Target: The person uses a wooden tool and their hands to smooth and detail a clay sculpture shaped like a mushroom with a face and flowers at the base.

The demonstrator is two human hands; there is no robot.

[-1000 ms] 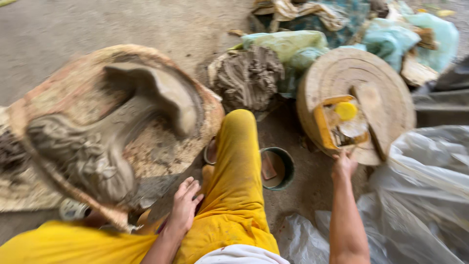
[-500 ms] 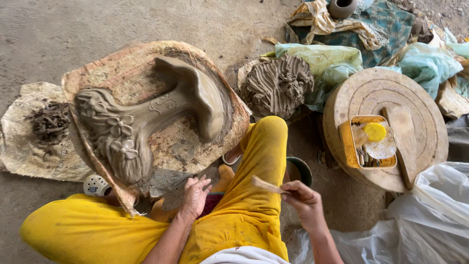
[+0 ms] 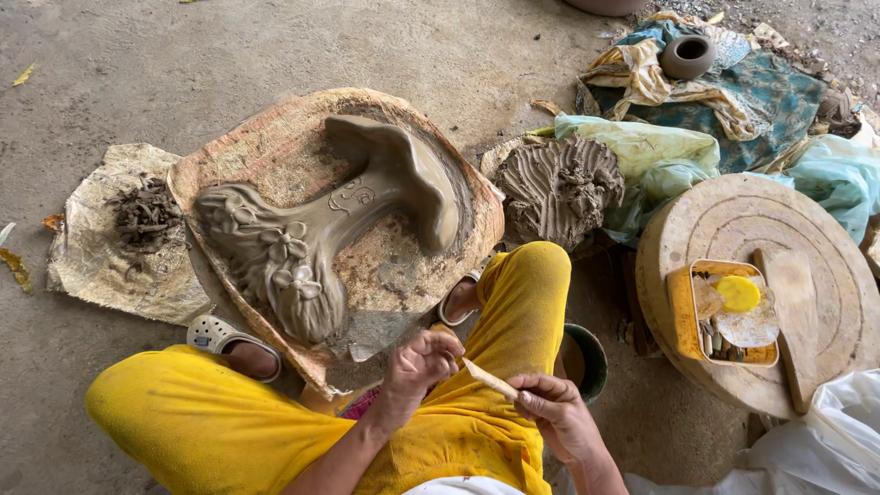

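- Here, my right hand pinches one thin pale wooden modelling stick at its near end, fingers closed round it.
- My left hand curls at the stick's far tip, fingertips closed and touching it, just above my yellow-trousered knee.
- Ahead of both hands lies the wet grey clay sculpture, a long trunk with a curved top, resting on one round mat-covered board.
- As I judge it, the shaping is mostly done: two clay flowers and ridged texture sit at the broad base, one small scroll mark on the trunk; the smooth upper part looks undecorated.
- One heap of dark clay scraps sits on a sheet to the left.
- One scored lump of raw clay lies beyond my knee.
- One round wooden wheel on the right bears one yellow tool tray.
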